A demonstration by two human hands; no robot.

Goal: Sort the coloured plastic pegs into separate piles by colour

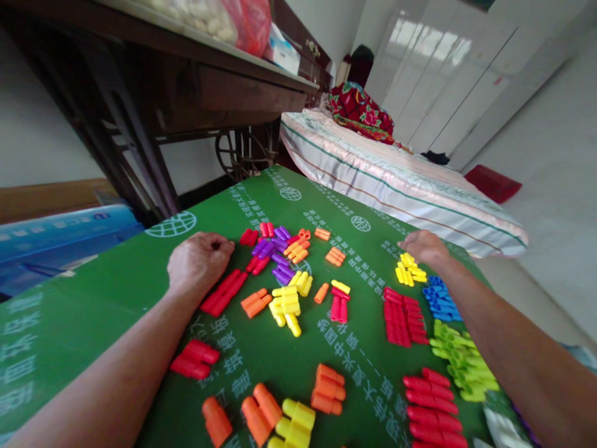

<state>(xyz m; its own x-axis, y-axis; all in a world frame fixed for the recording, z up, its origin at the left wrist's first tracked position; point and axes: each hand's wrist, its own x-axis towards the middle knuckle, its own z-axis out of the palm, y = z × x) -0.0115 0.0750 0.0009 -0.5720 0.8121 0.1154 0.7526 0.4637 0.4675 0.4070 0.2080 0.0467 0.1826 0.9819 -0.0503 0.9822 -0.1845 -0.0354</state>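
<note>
My left hand (200, 258) rests on the green board as a loose fist, a dark hollow showing between thumb and forefinger. Right beside it lie joined red plastic tubes (224, 292), and purple tubes (264, 249) are a little further right. On the far right, my right hand (425, 246) is just beyond a small pile of yellow tubes (409, 270); its fingers reach forward, partly blurred, with nothing visible in them. Between the hands are orange tubes (296, 250), a yellow cluster (285, 303) and a red pair (339, 307) with a yellow tube across its end.
The green board (280, 361) carries more groups: red rows (403, 317), blue tubes (441, 298) and lime-green tubes (461, 358) by my right forearm, orange pieces (328, 389) nearer me. Behind stand a dark sewing-machine table (242, 93) and a bed (396, 168).
</note>
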